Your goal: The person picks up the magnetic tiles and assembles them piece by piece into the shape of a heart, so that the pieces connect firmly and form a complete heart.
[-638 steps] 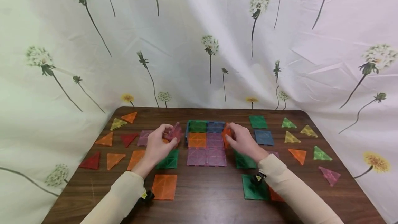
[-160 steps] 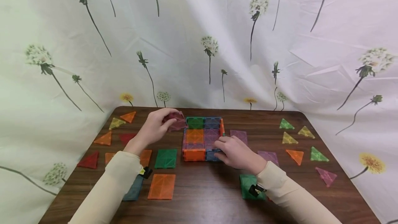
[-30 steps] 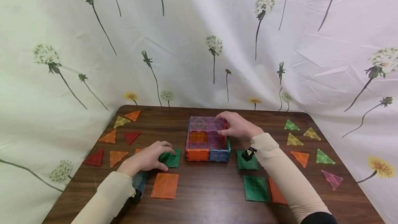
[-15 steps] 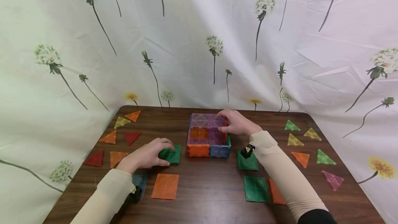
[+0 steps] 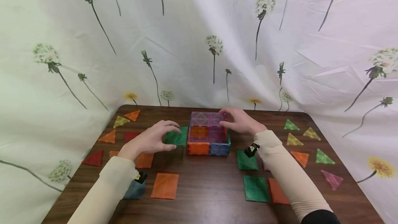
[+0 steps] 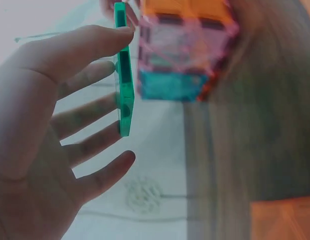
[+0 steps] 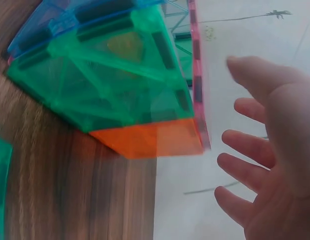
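My left hand (image 5: 150,139) pinches a green square magnetic tile (image 5: 176,136) by its edges, thumb on one side and fingertips on the other. The left wrist view shows this tile (image 6: 124,75) edge-on, lifted off the table. Just right of it stands a low box of magnetic tiles (image 5: 199,148), with orange and blue front walls and purple tiles across the back of its top. Over the box's back right corner is my right hand (image 5: 240,121). In the right wrist view its relaxed fingers (image 7: 249,147) stand apart from the green and orange side wall (image 7: 115,82).
Flat on the brown table (image 5: 211,189) lie an orange square (image 5: 164,186), a blue square (image 5: 135,190) and green squares (image 5: 256,188). Several triangles lie along both sides, such as a red one (image 5: 93,157) and a pink one (image 5: 332,179). A flowered cloth (image 5: 186,61) hangs behind.
Over the last second my left hand has lifted the green tile and brought it up beside the box. The box has slid slightly back. My right hand has come off the purple top tile.
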`<control>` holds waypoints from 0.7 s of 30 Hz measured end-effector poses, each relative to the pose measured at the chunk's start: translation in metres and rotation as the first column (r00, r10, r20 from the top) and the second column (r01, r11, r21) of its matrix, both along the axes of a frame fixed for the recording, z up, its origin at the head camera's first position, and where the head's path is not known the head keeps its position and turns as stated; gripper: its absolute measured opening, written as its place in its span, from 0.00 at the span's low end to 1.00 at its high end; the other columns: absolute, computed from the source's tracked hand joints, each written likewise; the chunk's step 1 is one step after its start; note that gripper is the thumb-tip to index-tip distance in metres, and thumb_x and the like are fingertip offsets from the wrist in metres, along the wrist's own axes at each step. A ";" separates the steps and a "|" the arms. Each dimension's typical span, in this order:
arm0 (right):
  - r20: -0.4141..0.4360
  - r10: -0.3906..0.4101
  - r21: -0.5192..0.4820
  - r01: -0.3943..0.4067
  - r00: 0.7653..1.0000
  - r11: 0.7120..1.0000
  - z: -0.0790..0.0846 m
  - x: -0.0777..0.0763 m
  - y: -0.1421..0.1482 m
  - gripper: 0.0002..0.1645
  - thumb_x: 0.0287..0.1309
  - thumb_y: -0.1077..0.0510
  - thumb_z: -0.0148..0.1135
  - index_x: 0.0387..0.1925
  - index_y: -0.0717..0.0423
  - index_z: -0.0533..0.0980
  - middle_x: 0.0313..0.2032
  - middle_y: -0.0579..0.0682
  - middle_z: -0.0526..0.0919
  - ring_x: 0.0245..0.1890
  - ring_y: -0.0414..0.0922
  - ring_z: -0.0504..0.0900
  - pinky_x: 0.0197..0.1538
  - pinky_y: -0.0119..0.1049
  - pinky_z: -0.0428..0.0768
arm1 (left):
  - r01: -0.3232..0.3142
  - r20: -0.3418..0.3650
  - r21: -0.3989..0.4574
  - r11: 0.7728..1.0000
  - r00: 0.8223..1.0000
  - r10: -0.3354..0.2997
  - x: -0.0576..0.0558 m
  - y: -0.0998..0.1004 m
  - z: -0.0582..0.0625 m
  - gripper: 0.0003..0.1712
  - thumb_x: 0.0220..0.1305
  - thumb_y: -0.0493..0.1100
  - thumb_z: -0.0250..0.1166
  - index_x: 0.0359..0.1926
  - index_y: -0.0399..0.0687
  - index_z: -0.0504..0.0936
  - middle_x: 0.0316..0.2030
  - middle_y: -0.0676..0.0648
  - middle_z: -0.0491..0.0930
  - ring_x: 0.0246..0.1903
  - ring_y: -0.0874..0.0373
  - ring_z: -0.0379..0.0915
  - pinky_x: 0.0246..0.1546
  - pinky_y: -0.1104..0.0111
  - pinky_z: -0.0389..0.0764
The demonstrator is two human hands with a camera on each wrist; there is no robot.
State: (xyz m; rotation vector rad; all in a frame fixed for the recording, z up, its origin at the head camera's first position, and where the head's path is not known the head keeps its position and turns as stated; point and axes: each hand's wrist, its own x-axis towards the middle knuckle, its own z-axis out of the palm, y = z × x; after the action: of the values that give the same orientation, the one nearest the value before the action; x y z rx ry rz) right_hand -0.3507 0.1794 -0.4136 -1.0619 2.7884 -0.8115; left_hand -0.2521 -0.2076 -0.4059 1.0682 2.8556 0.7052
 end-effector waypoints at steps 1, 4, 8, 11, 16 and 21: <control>0.001 -0.012 -0.014 0.012 1.000 1.000 0.001 0.001 0.004 0.30 0.74 0.43 0.63 0.70 0.52 0.74 0.67 0.52 0.78 0.70 0.53 0.74 0.70 0.55 0.73 | 0.012 -0.006 0.009 1.000 1.000 -0.012 -0.002 0.004 0.003 0.24 0.66 0.50 0.75 0.61 0.53 0.83 0.69 0.44 0.73 0.67 0.42 0.68 0.62 0.42 0.74; -0.007 -0.048 -0.042 0.048 0.999 0.998 0.000 0.004 0.016 0.29 0.76 0.44 0.61 0.70 0.50 0.73 0.68 0.52 0.77 0.72 0.53 0.73 0.71 0.56 0.71 | 0.046 -0.009 0.031 0.998 0.999 -0.045 -0.006 0.020 0.010 0.25 0.66 0.51 0.75 0.62 0.54 0.83 0.69 0.46 0.73 0.68 0.43 0.68 0.64 0.42 0.74; -0.011 -0.076 -0.038 0.076 0.997 0.996 -0.006 0.010 0.033 0.29 0.77 0.46 0.61 0.71 0.53 0.72 0.69 0.53 0.76 0.72 0.55 0.72 0.71 0.57 0.71 | 0.082 -0.014 0.030 0.996 0.997 -0.082 -0.013 0.040 0.012 0.26 0.67 0.52 0.74 0.62 0.53 0.83 0.69 0.47 0.74 0.68 0.45 0.68 0.65 0.44 0.74; 0.007 -0.082 -0.017 0.082 0.997 0.996 -0.014 0.018 0.045 0.30 0.76 0.49 0.63 0.71 0.56 0.72 0.69 0.56 0.76 0.71 0.56 0.72 0.70 0.58 0.71 | 0.092 -0.019 0.009 0.996 0.996 -0.092 -0.018 0.054 0.009 0.26 0.66 0.52 0.74 0.62 0.52 0.83 0.68 0.47 0.75 0.67 0.46 0.69 0.65 0.46 0.74; 0.030 -0.072 0.042 0.070 0.997 0.997 -0.030 0.034 0.061 0.28 0.74 0.50 0.65 0.68 0.59 0.76 0.65 0.56 0.80 0.67 0.56 0.76 0.67 0.58 0.75 | 0.092 -0.031 -0.029 0.995 0.995 -0.093 -0.023 0.069 0.004 0.26 0.67 0.52 0.74 0.62 0.51 0.83 0.68 0.46 0.75 0.67 0.45 0.70 0.64 0.47 0.75; -0.017 0.010 0.104 -0.008 1.000 0.995 -0.048 0.050 0.071 0.26 0.72 0.49 0.67 0.62 0.61 0.79 0.58 0.56 0.84 0.60 0.54 0.82 0.62 0.56 0.80 | 0.080 -0.045 -0.037 0.996 0.996 -0.082 -0.026 0.078 -0.001 0.26 0.66 0.52 0.74 0.62 0.51 0.84 0.68 0.45 0.76 0.67 0.44 0.70 0.65 0.45 0.74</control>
State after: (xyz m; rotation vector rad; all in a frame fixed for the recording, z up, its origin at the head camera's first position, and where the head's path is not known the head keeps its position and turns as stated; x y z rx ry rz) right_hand -0.3012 0.2507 -0.4612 -1.0685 2.8037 -0.6509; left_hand -0.2778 -0.1293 -0.4073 1.2035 2.8326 0.6305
